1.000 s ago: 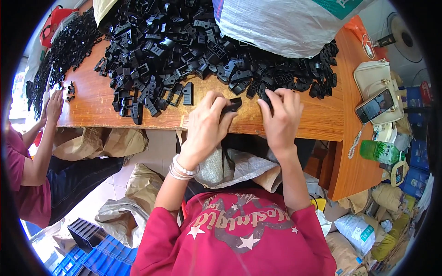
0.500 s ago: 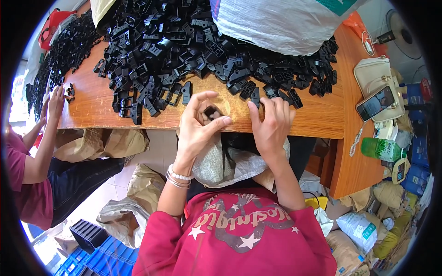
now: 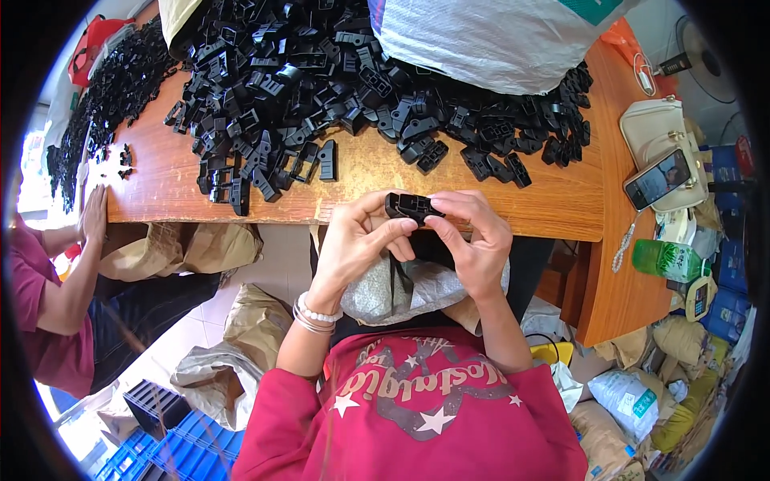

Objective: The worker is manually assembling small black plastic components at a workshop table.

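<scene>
Just over the table's front edge, my hands meet at a small black plastic part (image 3: 407,207). My left hand (image 3: 358,240) pinches its left end between thumb and fingers. At the other end, my right hand (image 3: 475,240) grips with thumb and fingertips. Whether it is one part or two pressed together, I cannot tell. Beyond my hands lies a big heap of similar black plastic parts (image 3: 265,88), with a few loose ones such as a part (image 3: 328,160) near its front. Below my hands, a white woven sack (image 3: 373,287) rests at my lap.
A full white woven sack (image 3: 497,48) stands on the wooden table (image 3: 553,210) behind the parts. On the right are a phone (image 3: 658,179), a cream handbag (image 3: 642,124) and a green bottle (image 3: 664,258). A co-worker's hand (image 3: 95,215) is at the left.
My right hand has come back from the table, and a part that lay by its fingers there is gone. Both hands now meet on the black part. The co-worker's hands moved nearer the table edge.
</scene>
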The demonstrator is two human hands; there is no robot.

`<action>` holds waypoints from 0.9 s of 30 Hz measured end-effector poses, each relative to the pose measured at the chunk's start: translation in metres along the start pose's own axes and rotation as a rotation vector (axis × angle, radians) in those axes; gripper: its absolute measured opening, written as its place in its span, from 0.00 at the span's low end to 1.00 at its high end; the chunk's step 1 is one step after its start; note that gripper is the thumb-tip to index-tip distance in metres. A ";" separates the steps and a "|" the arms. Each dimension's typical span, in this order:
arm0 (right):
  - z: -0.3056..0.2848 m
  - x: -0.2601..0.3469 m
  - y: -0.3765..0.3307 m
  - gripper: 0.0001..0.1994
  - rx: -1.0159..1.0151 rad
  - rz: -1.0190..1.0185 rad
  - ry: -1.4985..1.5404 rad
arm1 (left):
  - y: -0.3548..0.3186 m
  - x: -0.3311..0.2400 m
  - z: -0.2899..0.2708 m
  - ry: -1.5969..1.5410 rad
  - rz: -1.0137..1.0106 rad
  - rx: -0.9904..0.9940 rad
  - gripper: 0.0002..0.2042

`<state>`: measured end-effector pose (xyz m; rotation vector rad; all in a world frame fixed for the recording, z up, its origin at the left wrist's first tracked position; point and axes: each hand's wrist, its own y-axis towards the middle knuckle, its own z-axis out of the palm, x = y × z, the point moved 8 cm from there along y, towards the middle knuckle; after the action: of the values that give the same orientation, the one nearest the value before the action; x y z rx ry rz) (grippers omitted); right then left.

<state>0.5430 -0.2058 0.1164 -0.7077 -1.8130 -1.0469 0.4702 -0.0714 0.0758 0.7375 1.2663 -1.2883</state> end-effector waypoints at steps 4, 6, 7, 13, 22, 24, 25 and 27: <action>0.001 0.000 -0.006 0.09 -0.047 -0.055 0.072 | -0.001 -0.002 0.004 -0.047 -0.019 0.039 0.14; 0.003 -0.001 -0.010 0.09 -0.063 -0.025 0.120 | -0.001 0.001 0.011 -0.060 -0.008 0.069 0.15; 0.003 -0.004 -0.011 0.08 -0.079 0.004 0.167 | -0.001 0.001 0.012 -0.051 -0.015 0.080 0.16; 0.004 -0.003 -0.007 0.12 -0.059 0.160 0.177 | -0.008 -0.015 0.014 0.080 0.211 0.006 0.16; 0.010 0.000 -0.002 0.11 0.324 -0.015 0.080 | -0.023 -0.049 -0.011 0.729 0.617 -0.274 0.18; 0.008 -0.006 0.006 0.10 0.268 0.190 -0.019 | -0.020 -0.052 -0.049 1.023 0.535 -0.611 0.13; 0.005 -0.014 0.010 0.10 0.206 0.136 -0.070 | -0.016 -0.058 -0.051 1.199 0.531 -0.694 0.12; 0.003 0.001 0.028 0.11 0.040 -0.195 -0.428 | -0.006 -0.063 -0.052 1.287 0.497 -0.682 0.11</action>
<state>0.5637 -0.1893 0.1264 -0.7870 -2.3023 -1.0362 0.4617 -0.0069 0.1250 1.2968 2.1413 0.2148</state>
